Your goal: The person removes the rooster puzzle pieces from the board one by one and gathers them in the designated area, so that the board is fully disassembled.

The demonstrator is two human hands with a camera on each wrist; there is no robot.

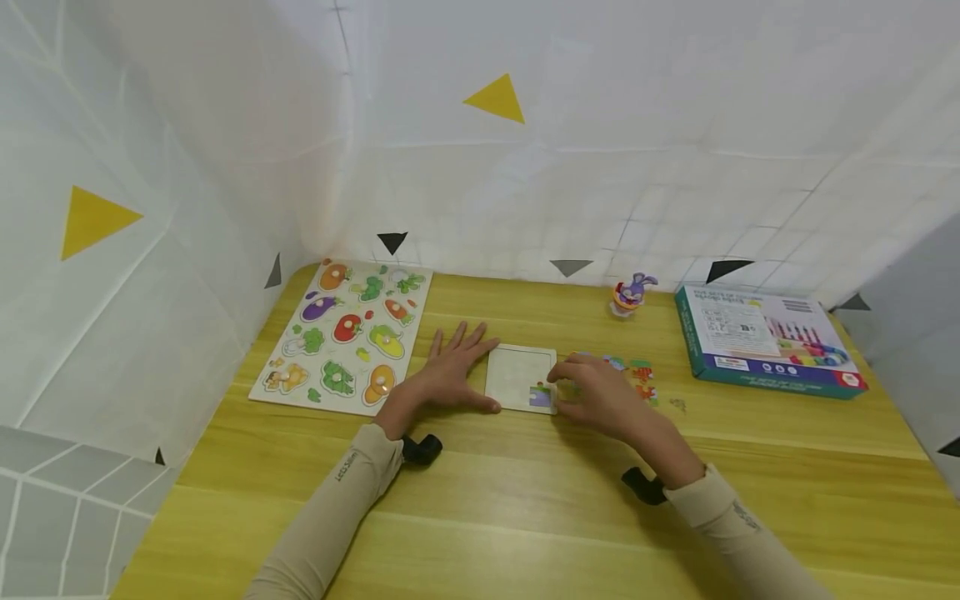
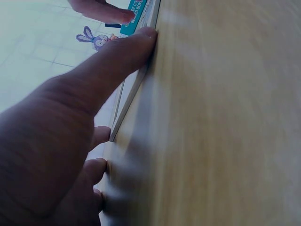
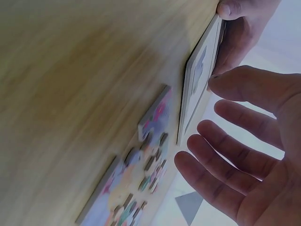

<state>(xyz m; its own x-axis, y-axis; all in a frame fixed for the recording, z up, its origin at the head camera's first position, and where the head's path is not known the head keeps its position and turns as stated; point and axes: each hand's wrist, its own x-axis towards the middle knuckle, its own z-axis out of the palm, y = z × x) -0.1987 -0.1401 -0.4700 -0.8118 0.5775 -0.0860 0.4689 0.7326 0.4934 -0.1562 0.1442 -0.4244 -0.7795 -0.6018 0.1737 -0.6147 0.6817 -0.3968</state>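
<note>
A pale square puzzle tray [image 1: 517, 367] lies flat on the wooden table between both hands. One jigsaw piece [image 1: 539, 397] sits in its lower right corner. My left hand [image 1: 453, 377] is spread wide, thumb and forefinger at the tray's left side; in the left wrist view the thumb [image 2: 127, 52] rests against the tray's edge. Over the tray's right edge is my right hand [image 1: 606, 397]. In the right wrist view its fingers [image 3: 235, 136] are loosely extended and hold nothing. Colourful loose jigsaw pieces [image 1: 643, 372] lie beside and partly beneath the right hand.
On the left lies a vegetable peg puzzle board [image 1: 345, 350]. A purple rabbit toy [image 1: 632, 293] stands at the back edge, left of a bead kit box [image 1: 768, 340]. A white sheet wall with triangles rises behind the table.
</note>
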